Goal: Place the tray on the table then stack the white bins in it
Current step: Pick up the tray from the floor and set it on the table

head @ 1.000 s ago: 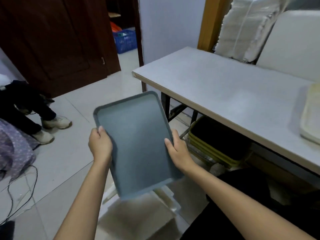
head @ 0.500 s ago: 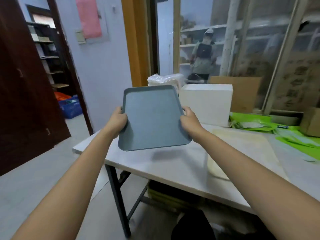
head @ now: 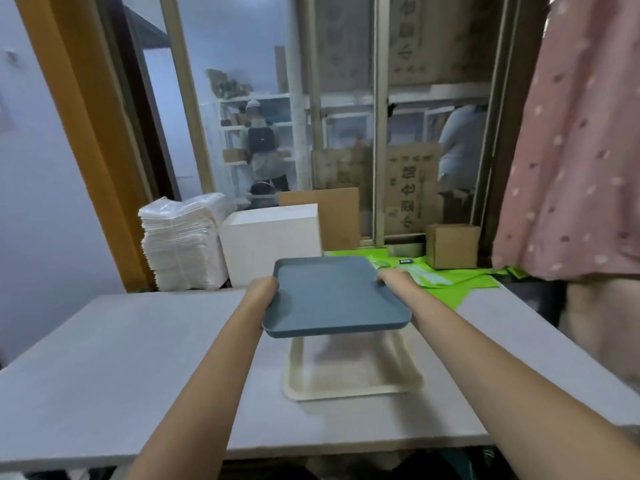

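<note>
The room is dim and cool, lit by soft, bluish daylight that seems to come through the far window (head: 346,133); its glass looks hazy and washes out the figures behind it. Nothing throws a hard shadow. A faint, smeared shadow lies on the bench (head: 121,358) under the raised grey tray (head: 332,299), falling across the cream tray (head: 349,389) below it. There is no glare on the bench, only a flat matte sheen. The whole view is slightly soft, with motion blur on the near forearms and the pink curtain (head: 581,150) at right. Wide-angle distortion bends the orange door frame (head: 79,116) at left and stretches the bench edges outward.
</note>
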Available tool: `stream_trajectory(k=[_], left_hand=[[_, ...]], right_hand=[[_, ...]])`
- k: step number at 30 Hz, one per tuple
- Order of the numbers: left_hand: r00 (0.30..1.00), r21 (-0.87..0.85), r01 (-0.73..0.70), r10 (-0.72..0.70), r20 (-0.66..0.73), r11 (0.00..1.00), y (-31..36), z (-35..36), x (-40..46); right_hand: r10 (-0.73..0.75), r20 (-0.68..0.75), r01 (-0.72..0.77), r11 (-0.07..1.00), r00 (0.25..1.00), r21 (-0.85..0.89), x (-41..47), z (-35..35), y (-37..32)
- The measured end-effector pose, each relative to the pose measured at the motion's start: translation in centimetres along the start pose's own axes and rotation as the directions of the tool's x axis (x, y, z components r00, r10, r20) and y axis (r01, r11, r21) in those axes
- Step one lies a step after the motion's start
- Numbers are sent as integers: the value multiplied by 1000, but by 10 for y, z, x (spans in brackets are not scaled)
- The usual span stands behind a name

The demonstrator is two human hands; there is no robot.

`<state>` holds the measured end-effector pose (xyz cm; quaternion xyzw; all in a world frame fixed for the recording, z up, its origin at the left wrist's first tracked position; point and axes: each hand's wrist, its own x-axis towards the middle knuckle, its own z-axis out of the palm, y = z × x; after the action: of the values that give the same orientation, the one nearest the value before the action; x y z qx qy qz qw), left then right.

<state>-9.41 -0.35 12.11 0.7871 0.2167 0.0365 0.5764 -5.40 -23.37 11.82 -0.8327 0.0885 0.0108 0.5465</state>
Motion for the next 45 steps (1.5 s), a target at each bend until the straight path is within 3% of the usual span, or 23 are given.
stream_trajectory(k=[4,8,11,18,25,32,45], left_hand=[[997,76,71,-73,24,995,-33,29,13],[996,165,74,-82,42,984,-54,41,26],[996,210,66,-77,43,975,-67,48,36],[997,113,64,-68,29,992,-93,59,42],[998,198,24,-12,-60,980,-115,61,44],[992,380,-30,74,-102,924,-121,64,46],[988,506,-57,122,-96,861,-118,62,47]], right_hand=[[196,-2,-195,976,981,101,10,-2,49],[252,27,-254,964,967,76,18,1,67],[267,24,-267,962,964,47,23,2,76],[211,-22,-208,974,977,85,25,11,102],[262,-50,-252,956,964,153,30,17,117],[269,-94,-259,959,958,112,33,22,126],[251,-145,-229,961,957,155,32,25,133]])
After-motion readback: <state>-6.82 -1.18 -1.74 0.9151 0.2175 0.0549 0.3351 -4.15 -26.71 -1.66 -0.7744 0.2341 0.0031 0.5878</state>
